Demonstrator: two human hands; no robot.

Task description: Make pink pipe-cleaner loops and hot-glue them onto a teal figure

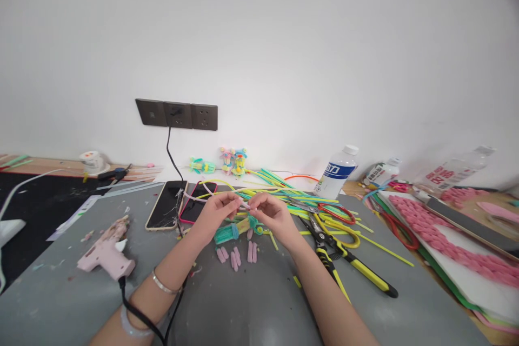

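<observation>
Both hands meet over the middle of the grey mat. My left hand (219,212) is closed, its thumb and fingers pinching a pale pipe cleaner (244,205). The same pale piece is pinched by my right hand (275,216) from the other side. Just below the fingers lies a teal and yellow pipe-cleaner piece (233,231). Nearer the front edge are several short pink bundles (235,258) on the mat. Behind the hands, green and yellow pipe cleaners (279,186) lie in a loose pile.
A pink glue gun (107,259) with a black cable lies left, beside two phones (165,206) (198,203). Yellow-black pliers (365,273) and scissors (344,213) lie right. A bottle (336,173) stands behind. Small figures (239,162) stand by the wall.
</observation>
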